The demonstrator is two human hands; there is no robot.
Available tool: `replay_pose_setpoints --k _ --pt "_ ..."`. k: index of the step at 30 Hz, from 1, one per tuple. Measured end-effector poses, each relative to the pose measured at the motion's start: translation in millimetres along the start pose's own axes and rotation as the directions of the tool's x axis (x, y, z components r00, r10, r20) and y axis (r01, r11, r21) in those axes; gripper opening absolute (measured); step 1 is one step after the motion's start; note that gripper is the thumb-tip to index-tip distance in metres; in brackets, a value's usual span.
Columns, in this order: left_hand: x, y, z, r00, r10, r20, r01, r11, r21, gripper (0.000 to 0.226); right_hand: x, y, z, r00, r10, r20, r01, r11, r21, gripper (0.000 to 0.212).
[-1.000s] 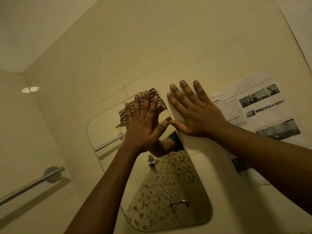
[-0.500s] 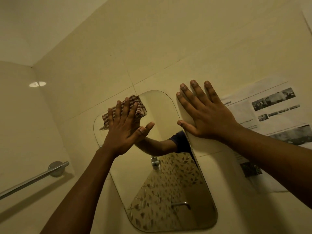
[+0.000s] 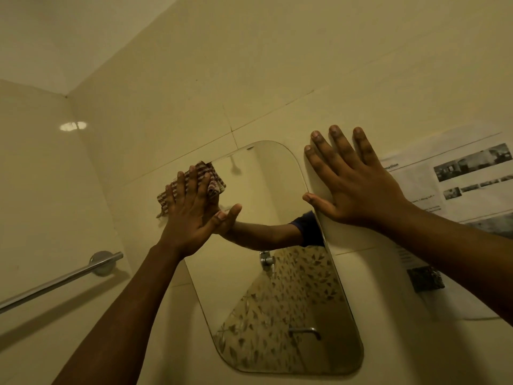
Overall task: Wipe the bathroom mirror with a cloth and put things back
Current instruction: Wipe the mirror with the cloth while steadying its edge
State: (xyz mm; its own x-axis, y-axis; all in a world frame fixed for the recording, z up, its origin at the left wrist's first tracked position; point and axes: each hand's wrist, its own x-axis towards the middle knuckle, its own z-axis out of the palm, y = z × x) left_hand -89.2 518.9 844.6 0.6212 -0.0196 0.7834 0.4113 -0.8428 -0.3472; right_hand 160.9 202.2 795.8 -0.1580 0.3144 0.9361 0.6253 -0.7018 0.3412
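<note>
Mid-wipe: flat left hand (image 3: 191, 218) presses the cloth (image 3: 194, 180) on the mirror (image 3: 277, 287), top corner; open right hand (image 3: 358, 190) braces beside it. Lower glass next, I'd say.

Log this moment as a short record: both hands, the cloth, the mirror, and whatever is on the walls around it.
left hand: fingers straight, pressing the cloth flat
cloth: striped, folded, at the mirror's upper left edge
right hand: flat on the wall tile just right of the mirror, thumb at its edge
mirror: rounded corners, fixed to the wall, reflecting an arm and patterned tiles
towel bar: metal, on the left wall
printed sheet: stuck to the wall, right of the right hand
</note>
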Motion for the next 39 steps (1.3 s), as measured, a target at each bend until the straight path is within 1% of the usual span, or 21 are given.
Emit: replay_pose_setpoints --k 3,6,9,14,22,32,39 --pt "-2 13 1 1.000 -0.011 0.000 0.011 0.999 -0.037 0.091 0 1 1 1.000 -0.003 -0.005 0.003 1.000 0.002 0.098" --pt "-5 41 8 0.998 0.058 -0.011 -0.058 0.997 -0.058 0.093 -1 1 2 1.000 -0.004 -0.006 0.004 1.000 0.000 0.098" --pt "-11 67 19 0.991 0.130 -0.039 -0.131 0.991 0.000 0.093 -1 0 1 1.000 -0.004 0.002 0.004 1.000 -0.004 0.097" --pt "-15 76 21 0.988 0.137 -0.066 -0.136 0.991 0.013 0.096 -1 1 0 1.000 -0.003 0.007 0.003 1.000 -0.007 0.096" --pt "-39 90 25 0.988 0.155 -0.015 -0.155 0.988 -0.019 0.096 -2 1 3 1.000 -0.004 -0.017 0.004 1.000 0.013 0.096" --pt "-91 112 51 0.990 0.130 0.062 -0.126 0.990 -0.066 0.098 -2 1 3 1.000 0.003 -0.009 -0.002 1.000 0.027 0.097" --pt "-123 123 66 0.985 0.111 0.132 -0.103 0.993 -0.065 0.100 -1 1 3 1.000 0.001 -0.008 0.000 0.999 0.034 0.096"
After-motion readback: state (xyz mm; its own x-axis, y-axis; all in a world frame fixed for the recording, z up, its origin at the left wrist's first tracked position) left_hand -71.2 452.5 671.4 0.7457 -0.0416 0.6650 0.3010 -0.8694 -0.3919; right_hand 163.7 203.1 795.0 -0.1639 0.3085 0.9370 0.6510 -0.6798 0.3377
